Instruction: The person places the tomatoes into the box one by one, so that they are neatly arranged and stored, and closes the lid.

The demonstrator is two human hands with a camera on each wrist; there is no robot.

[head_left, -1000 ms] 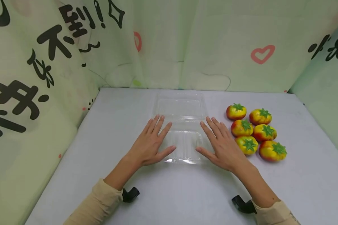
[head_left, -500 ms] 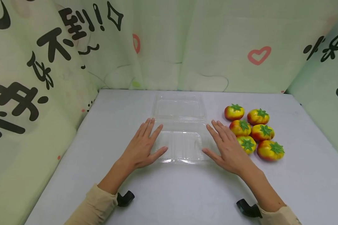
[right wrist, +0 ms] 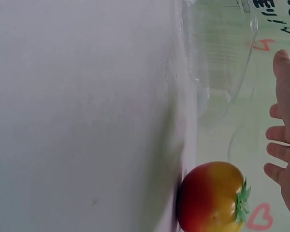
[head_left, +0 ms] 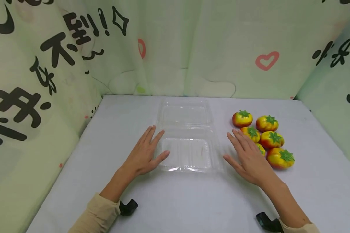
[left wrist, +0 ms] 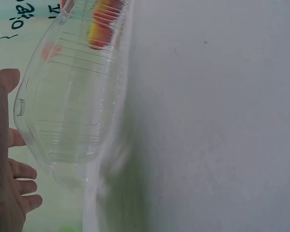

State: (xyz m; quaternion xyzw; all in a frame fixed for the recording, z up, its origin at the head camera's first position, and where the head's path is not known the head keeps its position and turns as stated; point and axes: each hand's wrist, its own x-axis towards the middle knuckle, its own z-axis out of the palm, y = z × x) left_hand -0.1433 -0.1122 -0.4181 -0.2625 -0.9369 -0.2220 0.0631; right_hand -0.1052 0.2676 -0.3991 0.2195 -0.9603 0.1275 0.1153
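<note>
A clear plastic clamshell box (head_left: 186, 152) lies unfolded on the white table, its lid (head_left: 185, 113) toward the back. My left hand (head_left: 143, 153), fingers straight and spread, hovers at the box's left edge and holds nothing. On the other side my right hand (head_left: 249, 158) is held above the table, fingers extended, between the box and a group of yellow-red toy persimmons (head_left: 272, 139) with green leaf tops. That hand partly hides the nearer left fruits. In the right wrist view one persimmon (right wrist: 210, 198) stands below the hand, apart from it.
The white table (head_left: 180, 200) reaches back to a pale green curtain (head_left: 221, 48) with black characters and pink hearts. Curtain also closes off the left and right sides. A black wrist-camera mount (head_left: 128, 207) juts from each sleeve.
Both hands have moved apart, the left one leftward and the right one farther right, over the edge of the persimmon group. The box and fruits stay where they were.
</note>
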